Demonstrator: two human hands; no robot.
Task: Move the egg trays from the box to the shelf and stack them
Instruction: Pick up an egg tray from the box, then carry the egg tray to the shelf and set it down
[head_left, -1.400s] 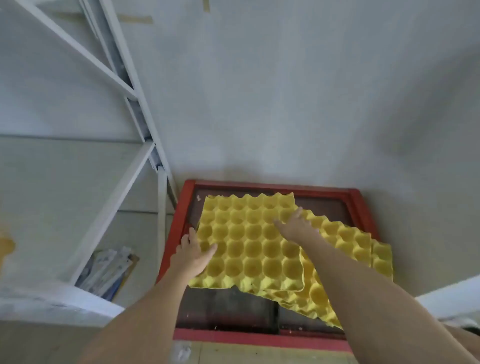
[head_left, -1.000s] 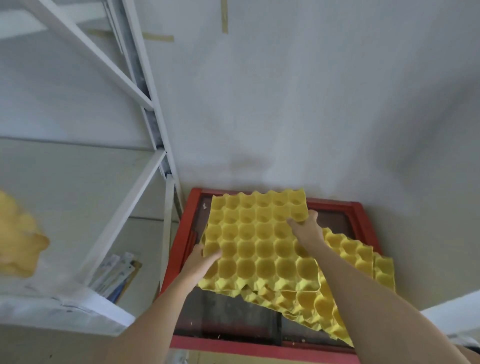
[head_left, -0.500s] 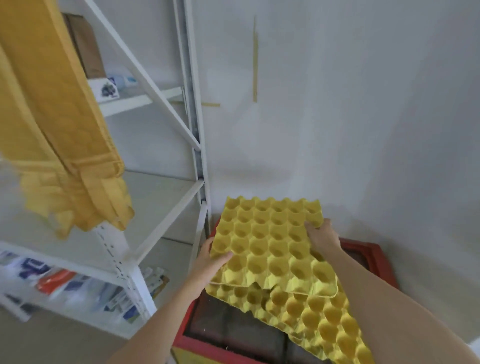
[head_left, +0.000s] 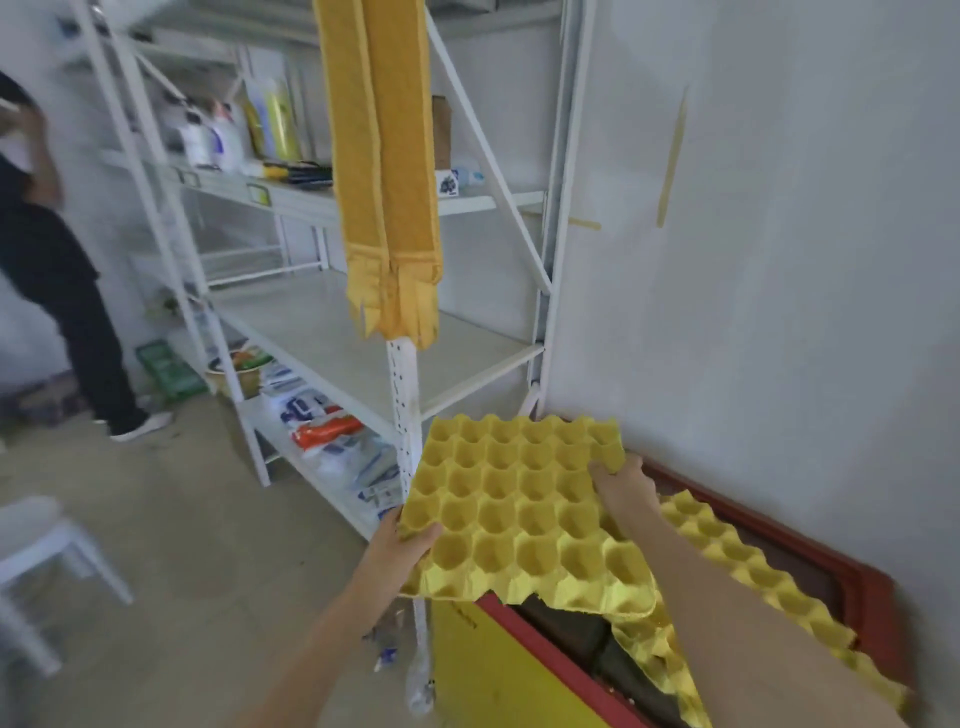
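Note:
A yellow egg tray (head_left: 524, 514) is held flat in the air, above the left end of the red-rimmed box (head_left: 862, 582). My left hand (head_left: 410, 540) grips its near left corner and my right hand (head_left: 621, 486) grips its right edge. More yellow egg trays (head_left: 727, 551) lie in the box under my right forearm. The white metal shelf (head_left: 332, 332) stands just left of the box, with its middle board bare.
A yellow cloth strip (head_left: 384, 171) hangs over the shelf's front post. Bottles and boxes fill the upper shelf (head_left: 249, 135); packets lie on the bottom board (head_left: 327, 431). A person (head_left: 57, 270) stands at the far left. A white stool (head_left: 47, 551) is at the lower left.
The tray has been lifted out of the box and carried left toward the shelf. My view has swung left and up, bringing the whole shelf, the person and the stool into sight.

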